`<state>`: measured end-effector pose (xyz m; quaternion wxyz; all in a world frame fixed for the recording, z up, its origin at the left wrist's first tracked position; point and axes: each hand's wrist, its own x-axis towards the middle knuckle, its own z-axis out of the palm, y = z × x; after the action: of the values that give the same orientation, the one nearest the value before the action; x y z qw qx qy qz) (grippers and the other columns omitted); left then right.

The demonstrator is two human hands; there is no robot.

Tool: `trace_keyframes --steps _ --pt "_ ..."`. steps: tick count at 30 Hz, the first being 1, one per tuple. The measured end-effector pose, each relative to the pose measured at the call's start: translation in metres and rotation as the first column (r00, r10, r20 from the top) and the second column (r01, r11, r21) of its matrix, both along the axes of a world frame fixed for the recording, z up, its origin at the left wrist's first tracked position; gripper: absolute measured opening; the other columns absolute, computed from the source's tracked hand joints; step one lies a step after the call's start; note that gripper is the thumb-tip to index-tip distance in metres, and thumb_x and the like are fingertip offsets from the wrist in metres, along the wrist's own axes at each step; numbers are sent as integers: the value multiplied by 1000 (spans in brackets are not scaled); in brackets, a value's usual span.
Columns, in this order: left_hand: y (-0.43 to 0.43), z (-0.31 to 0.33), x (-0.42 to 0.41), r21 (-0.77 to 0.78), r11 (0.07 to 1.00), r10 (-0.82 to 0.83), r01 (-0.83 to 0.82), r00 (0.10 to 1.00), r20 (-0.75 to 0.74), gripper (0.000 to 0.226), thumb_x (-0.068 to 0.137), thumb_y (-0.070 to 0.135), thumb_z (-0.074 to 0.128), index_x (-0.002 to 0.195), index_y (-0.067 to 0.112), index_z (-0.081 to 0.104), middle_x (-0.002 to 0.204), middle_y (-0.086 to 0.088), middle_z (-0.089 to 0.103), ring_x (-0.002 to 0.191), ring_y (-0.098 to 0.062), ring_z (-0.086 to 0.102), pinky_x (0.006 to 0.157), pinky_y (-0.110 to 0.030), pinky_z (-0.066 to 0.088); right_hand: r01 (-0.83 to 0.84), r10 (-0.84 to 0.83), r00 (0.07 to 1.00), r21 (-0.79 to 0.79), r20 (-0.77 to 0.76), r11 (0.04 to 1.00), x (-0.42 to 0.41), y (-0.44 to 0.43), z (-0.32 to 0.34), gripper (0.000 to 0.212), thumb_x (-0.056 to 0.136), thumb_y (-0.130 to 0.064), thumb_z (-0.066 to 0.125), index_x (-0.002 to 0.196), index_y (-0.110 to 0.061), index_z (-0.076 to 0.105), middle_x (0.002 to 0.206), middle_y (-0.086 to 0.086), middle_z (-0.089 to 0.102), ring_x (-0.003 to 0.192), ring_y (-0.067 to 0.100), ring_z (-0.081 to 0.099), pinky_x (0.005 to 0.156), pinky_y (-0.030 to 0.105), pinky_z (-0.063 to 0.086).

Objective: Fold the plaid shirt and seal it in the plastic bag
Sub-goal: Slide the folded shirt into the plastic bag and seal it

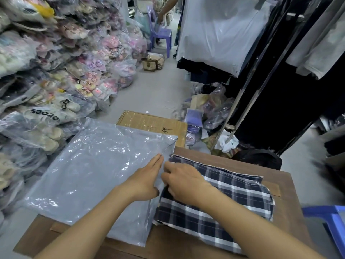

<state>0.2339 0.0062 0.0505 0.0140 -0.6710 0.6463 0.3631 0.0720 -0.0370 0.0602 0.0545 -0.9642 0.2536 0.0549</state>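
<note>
I stand at a brown wooden table (242, 165). The plaid shirt (224, 199), dark blue with white lines, lies folded into a flat block on the right half of it. A clear plastic bag (89, 169) lies flat to its left, hanging partly over the table's far left edge, its open mouth facing the shirt.

My two hands are close together where shirt and bag meet. My left hand (147, 178) lies flat, fingers straight, on the bag's mouth edge, pinning it down. My right hand (183, 182) rests on the shirt's left end, fingers curled at that edge; I cannot tell if they pinch the cloth or the bag's lip.

So the folding looks done, I judge. The shirt is not yet inside, and the sealing is left.

Beyond the table sits a cardboard box (153, 124). Heaps of bagged slippers (56, 81) fill the left. A metal clothes rack (248, 90) with dark garments stands on the right. Nothing blocks the shirt's way into the bag.
</note>
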Motion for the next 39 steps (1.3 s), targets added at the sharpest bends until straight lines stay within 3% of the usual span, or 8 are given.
trace_keyframes --steps 8,14,17,19,21,27,32,39 --pt "7 6 2 41 999 6 -2 995 -99 102 82 11 59 157 27 -9 161 24 -19 100 -23 58 77 -20 39 -27 28 997 16 -69 1000 13 4 -43 40 90 -13 61 129 -11 57 135 16 52 110 34 53 86 43 42" --pt "4 9 -4 68 998 25 -15 988 -153 105 78 14 62 157 27 -5 162 23 -14 67 -4 54 73 -21 45 99 -91 983 44 -158 994 24 -1 -50 54 95 -22 57 145 -9 40 155 17 31 130 32 46 101 41 40" --pt "3 4 -5 66 998 14 -6 993 -121 105 79 12 62 157 27 -8 162 22 -17 87 -11 55 75 -20 41 156 -168 985 246 29 957 14 1 -49 42 96 -16 53 138 -11 48 144 10 39 112 35 57 68 43 47" --pt "5 2 -6 76 997 2 6 994 -106 105 81 14 61 157 28 -9 161 23 -20 107 -16 57 78 -20 40 227 -318 923 356 219 906 -5 -9 -48 35 95 -14 50 129 -14 57 133 5 52 109 30 57 80 46 50" --pt "6 1 -10 96 995 -1 12 993 -118 104 83 14 61 156 28 -11 159 26 -24 100 -13 60 76 -23 45 397 -487 832 327 266 858 -35 -28 -46 35 92 -15 51 125 -19 61 129 0 59 117 23 52 98 43 46" --pt "4 -1 -22 114 994 10 3 993 -118 104 85 6 60 156 30 -13 156 28 -28 75 -7 57 73 -26 51 749 -732 637 418 -243 514 -114 -71 -55 65 88 -48 61 144 -26 37 147 3 48 137 28 38 111 49 35" --pt "5 -8 -30 100 995 -2 15 991 -131 105 85 7 59 155 30 -15 156 27 -30 121 -25 55 83 -26 48 743 -772 608 476 -186 471 -107 -75 -66 37 88 -46 67 119 -27 61 127 4 63 118 28 56 98 42 46" --pt "3 -16 -45 87 996 -23 35 991 -131 107 85 7 61 153 32 -17 150 32 -36 128 -19 50 91 -34 53 649 -769 639 514 33 561 -34 -61 -62 26 91 -41 65 112 -25 62 120 -2 66 120 25 55 101 46 41"
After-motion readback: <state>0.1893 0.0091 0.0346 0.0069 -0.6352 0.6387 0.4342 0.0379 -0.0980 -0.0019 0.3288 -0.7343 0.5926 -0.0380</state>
